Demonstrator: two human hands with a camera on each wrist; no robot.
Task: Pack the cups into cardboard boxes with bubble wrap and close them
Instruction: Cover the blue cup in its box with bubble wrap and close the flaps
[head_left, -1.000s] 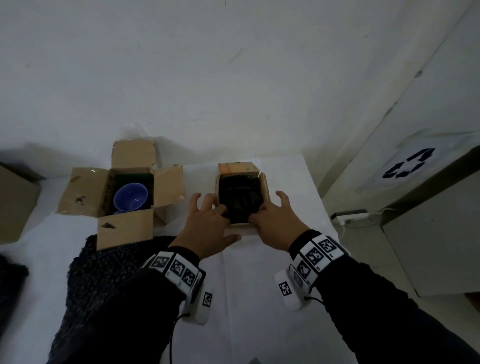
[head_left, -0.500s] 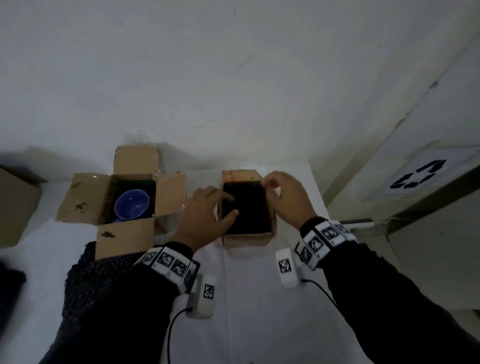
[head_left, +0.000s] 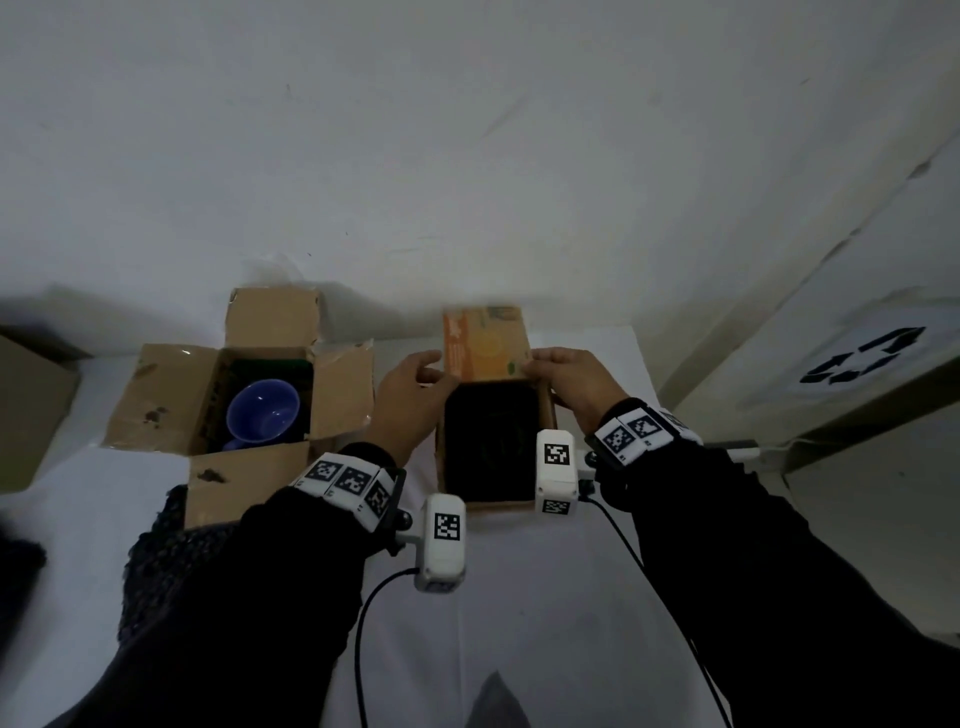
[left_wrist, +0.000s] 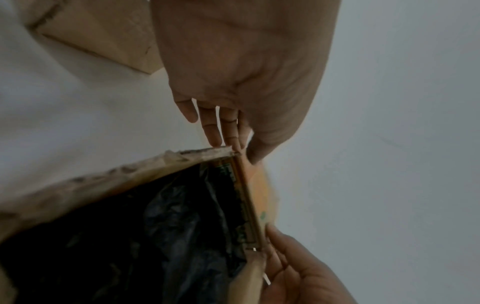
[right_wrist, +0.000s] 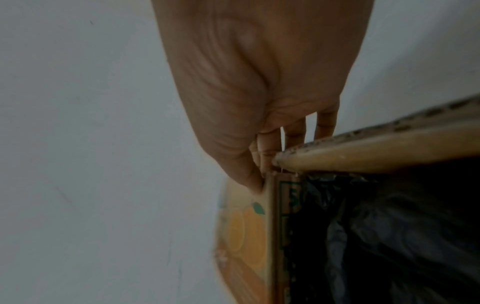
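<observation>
Both your hands are up at the far flap (head_left: 485, 343) of the small box (head_left: 492, 506), the one printed with oranges: your left hand (head_left: 410, 400) has its grip pinched on the flap's left corner, thumb on the printed face, and your right hand (head_left: 576, 384) pinches the right corner the same way. The flap stands raised at the far edge of the surface (head_left: 519, 597), close to the wall. Inside the box you've got dark bubble wrap (head_left: 493, 441) filling the opening. Over to the left, the bigger box (head_left: 244, 395) sits with all four flaps spread wide, a blue cup (head_left: 262, 410) lying inside it.
</observation>
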